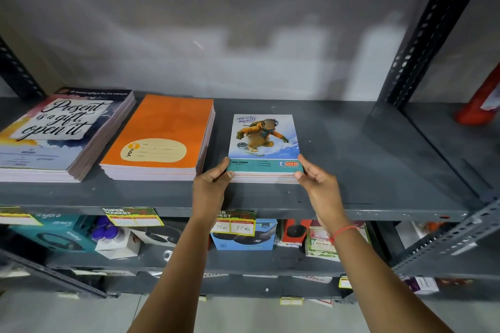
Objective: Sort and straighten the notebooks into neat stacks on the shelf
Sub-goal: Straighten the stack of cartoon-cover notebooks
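Note:
Three stacks of notebooks lie on the grey metal shelf (365,170). At the left is a stack topped by a "Present is a gift, open it" cover (54,130). Beside it sits an orange-covered stack (162,135). The small stack with a snowboarder cover (263,140) lies in the middle. My left hand (212,184) grips its front left corner, thumb on the cover. My right hand (316,181) grips the front right corner the same way. The stack rests flat on the shelf, square to the front edge.
Bare shelf stretches to the right of the small stack up to the perforated upright post (427,30). A red object (479,105) stands at the far right. The lower shelf holds boxed goods (243,235) and price tags (235,222) hang from the shelf edge.

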A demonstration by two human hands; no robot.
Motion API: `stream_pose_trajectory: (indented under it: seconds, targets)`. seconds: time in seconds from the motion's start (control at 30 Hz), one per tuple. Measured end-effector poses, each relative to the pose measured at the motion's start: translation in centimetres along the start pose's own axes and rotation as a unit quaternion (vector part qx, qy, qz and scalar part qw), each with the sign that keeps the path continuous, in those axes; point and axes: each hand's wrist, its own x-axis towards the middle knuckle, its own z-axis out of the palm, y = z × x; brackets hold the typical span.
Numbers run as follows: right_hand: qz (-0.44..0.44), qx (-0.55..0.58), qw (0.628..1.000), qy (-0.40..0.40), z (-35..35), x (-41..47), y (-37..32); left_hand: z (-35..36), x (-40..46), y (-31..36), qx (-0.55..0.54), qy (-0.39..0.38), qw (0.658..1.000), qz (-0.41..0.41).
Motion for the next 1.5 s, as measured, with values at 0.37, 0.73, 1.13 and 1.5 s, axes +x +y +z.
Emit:
stream_pose_trajectory:
  seconds: [0.37,0.73,1.13,1.5]
  targets:
    - [-0.011,0.026,0.999,0.032,0.1,-0.1,0.2,0.1,0.3,-0.6,-0.038,0.027,0.999,0.0]
    - [-0.029,-0.004,0.999,0.021,0.2,-0.1,0.5,-0.1,0.2,-0.9,0.012,0.005,1.0,0.008]
    - [-0.024,-0.009,0.996,0.083,0.8,0.0,0.8,-0.3,0.4,-1.5,0.04,0.037,0.998,0.035]
    - [-0.017,0.023,0.996,0.082,0.9,-0.2,0.7,-0.7,0.4,-1.4,0.024,0.011,0.998,0.05]
